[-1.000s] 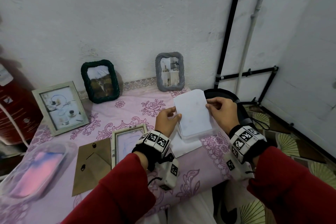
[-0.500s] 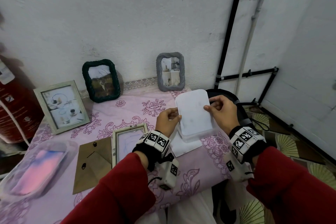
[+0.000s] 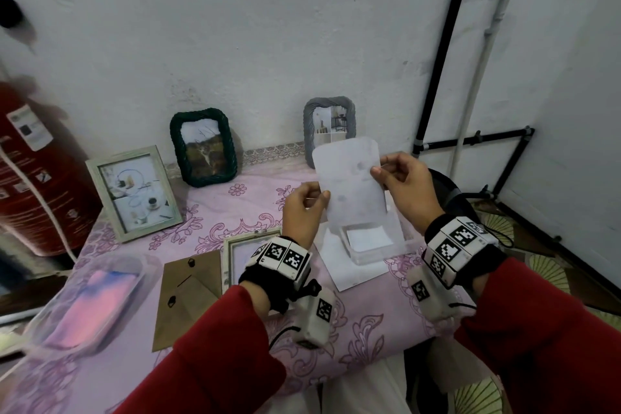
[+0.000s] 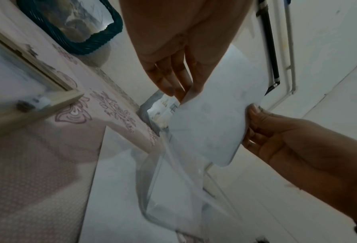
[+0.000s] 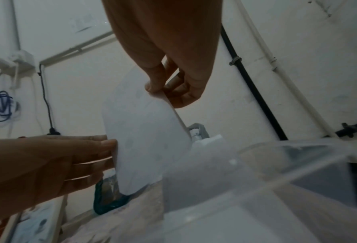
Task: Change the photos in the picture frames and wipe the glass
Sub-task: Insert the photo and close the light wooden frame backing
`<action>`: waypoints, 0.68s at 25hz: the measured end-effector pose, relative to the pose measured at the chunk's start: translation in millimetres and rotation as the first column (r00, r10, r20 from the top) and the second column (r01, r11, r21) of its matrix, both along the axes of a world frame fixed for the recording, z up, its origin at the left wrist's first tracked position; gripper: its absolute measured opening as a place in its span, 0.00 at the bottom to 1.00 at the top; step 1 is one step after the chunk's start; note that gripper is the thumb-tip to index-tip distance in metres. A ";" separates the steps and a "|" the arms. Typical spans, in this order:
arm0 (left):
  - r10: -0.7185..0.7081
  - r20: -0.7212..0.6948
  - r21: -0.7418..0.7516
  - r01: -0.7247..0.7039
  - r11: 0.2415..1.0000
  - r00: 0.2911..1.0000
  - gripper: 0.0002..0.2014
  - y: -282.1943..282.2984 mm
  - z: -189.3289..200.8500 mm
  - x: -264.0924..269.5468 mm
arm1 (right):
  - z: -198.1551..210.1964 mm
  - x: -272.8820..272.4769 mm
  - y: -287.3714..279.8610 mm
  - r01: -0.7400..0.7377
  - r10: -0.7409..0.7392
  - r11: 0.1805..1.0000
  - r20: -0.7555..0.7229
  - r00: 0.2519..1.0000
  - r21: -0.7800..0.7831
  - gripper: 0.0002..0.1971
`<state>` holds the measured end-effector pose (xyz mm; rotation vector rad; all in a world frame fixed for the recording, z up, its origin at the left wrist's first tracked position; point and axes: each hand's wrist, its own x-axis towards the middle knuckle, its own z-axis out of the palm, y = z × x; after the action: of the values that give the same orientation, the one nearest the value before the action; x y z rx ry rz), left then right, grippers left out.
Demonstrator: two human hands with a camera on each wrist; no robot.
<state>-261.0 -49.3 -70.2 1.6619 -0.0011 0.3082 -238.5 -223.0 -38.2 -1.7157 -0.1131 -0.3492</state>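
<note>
Both hands hold a white card with rounded corners (image 3: 349, 185) upright above a clear plastic box (image 3: 369, 242) holding more white sheets. My left hand (image 3: 307, 208) pinches its lower left edge and my right hand (image 3: 400, 178) pinches its upper right edge. The wrist views show the same card (image 4: 210, 125) (image 5: 144, 134) pinched between thumb and fingers. An empty pale frame (image 3: 235, 249) lies flat by my left wrist, with its brown backing board (image 3: 188, 296) beside it. Only the card's blank side shows.
A grey frame (image 3: 329, 121), a dark green frame (image 3: 203, 146) and a pale wooden frame (image 3: 134, 191) stand along the wall. A clear tub with a pink cloth (image 3: 90, 302) sits front left. A red extinguisher (image 3: 33, 171) stands off the table's left edge. White paper (image 3: 349, 272) lies under the box.
Both hands have raised the white card up from the clear box, so the sheets inside the box now show below it.
</note>
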 end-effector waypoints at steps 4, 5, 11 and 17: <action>0.036 0.026 -0.083 -0.034 0.996 0.999 0.09 21.9 11.2 -2.5 | 7.7 -1.3 23.9 -0.010 0.011 1.000 0.067 0.998 -0.012 0.07; 0.038 0.027 -0.094 -0.035 0.995 0.999 0.09 28.4 12.0 -4.1 | 6.0 -2.6 29.5 -0.016 0.018 0.999 0.067 0.998 -0.032 0.10; 0.116 -0.004 -0.024 -0.116 0.993 0.993 0.09 73.8 -4.0 -14.8 | -17.8 -14.0 62.1 -0.158 0.153 0.981 -0.052 0.987 -0.114 0.21; 0.144 -0.068 -0.002 -0.145 0.989 0.987 0.16 113.5 -21.7 -35.2 | -42.5 -23.4 95.1 -0.375 0.342 0.906 -0.181 0.922 -0.197 0.34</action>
<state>-296.2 64.2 -92.0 1.6677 0.1716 0.3612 -261.9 -127.9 -80.7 -1.8964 -0.3731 0.0661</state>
